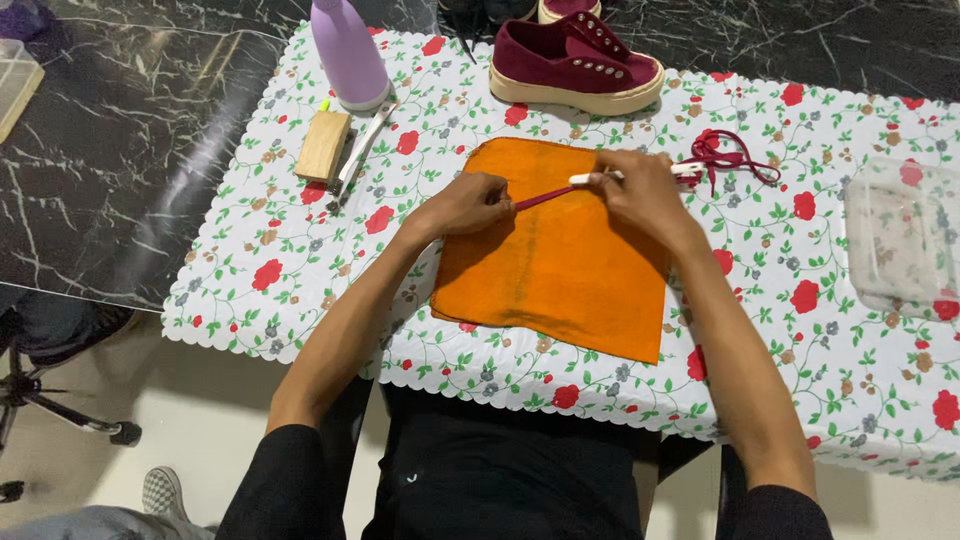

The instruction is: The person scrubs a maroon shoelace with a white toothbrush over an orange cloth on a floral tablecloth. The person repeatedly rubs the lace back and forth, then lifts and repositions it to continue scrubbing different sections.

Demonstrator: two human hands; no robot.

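Note:
An orange cloth [560,260] lies flat on the floral tablecloth [300,230]. Above its far edge, my left hand [468,203] pinches one end of a maroon shoelace [545,196]. My right hand [640,190] holds the lace further along, together with a white brush-like handle [590,179]. The rest of the lace lies in a loose heap [730,155] to the right of my right hand. A maroon sneaker [575,62] without laces stands at the far side of the table.
A lilac bottle [348,50] stands at the back left, with a wooden block [324,146] and a thin white tool [362,150] beside it. A clear plastic container [900,235] sits at the right. Dark marble surface surrounds the cloth; a chair base [60,410] is lower left.

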